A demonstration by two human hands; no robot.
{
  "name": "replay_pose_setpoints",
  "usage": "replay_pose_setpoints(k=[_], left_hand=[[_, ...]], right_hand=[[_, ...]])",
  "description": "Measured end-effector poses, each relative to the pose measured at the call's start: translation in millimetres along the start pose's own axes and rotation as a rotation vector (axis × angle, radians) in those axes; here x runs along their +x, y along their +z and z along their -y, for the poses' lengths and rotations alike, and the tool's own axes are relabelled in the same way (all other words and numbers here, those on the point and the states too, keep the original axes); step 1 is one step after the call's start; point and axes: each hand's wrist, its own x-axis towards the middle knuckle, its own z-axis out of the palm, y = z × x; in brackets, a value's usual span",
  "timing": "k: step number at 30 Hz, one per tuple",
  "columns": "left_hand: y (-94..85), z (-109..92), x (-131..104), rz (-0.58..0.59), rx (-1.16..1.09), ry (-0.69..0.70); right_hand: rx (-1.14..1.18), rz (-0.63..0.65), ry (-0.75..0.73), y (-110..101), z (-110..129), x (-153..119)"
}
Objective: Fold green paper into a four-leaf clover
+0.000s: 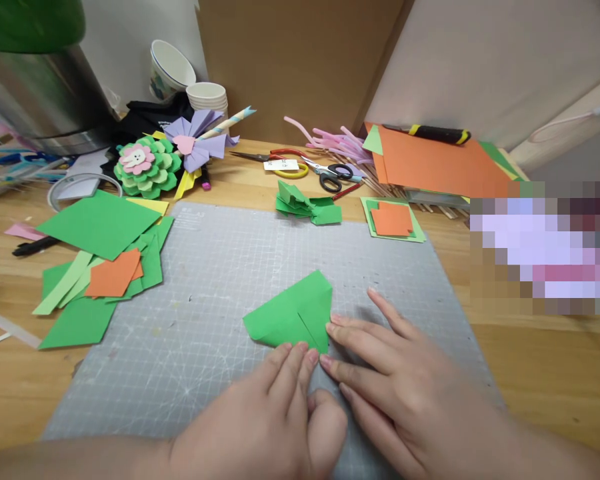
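Note:
A folded green paper (293, 310) lies on the grey cutting mat (180, 373), with a slanting crease or slit near its right side. The fingertips of my left hand (280, 413) press on its lower edge, close together, with the thumb tucked in. My right hand (395, 380) is at the paper's right corner, fingers spread, fingertips touching its edge and the index finger raised. Beyond the paper, a small folded green paper piece (307, 205) rests at the mat's far edge.
Green and orange sheets (100, 227) are piled at left. Scissors (330, 175) and pink stems (337, 143) lie behind the mat. An orange sheet stack (435, 163) carries a black-yellow cutter (440, 133). Small squares (393, 219) sit at the mat's far right corner.

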Motion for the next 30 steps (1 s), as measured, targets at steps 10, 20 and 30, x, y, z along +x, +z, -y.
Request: replay_pose_setpoints(k=[10,20,30], left_hand=[[-9.5,18.2,-9.4,0.011,-0.068,-0.079],[-24.1,30.9,-21.6,0.095,-0.157,-0.269],[-2.5,3.7,-6.6,0.127,-0.160,-0.230]], right_hand=[[0.017,0.008,0.018,0.9,-1.2,-3.4],[0.031,0.096,-0.003,-3.8,-3.7,-3.5],[0.086,0.084,-0.043,5.3,-11.6,9.8]])
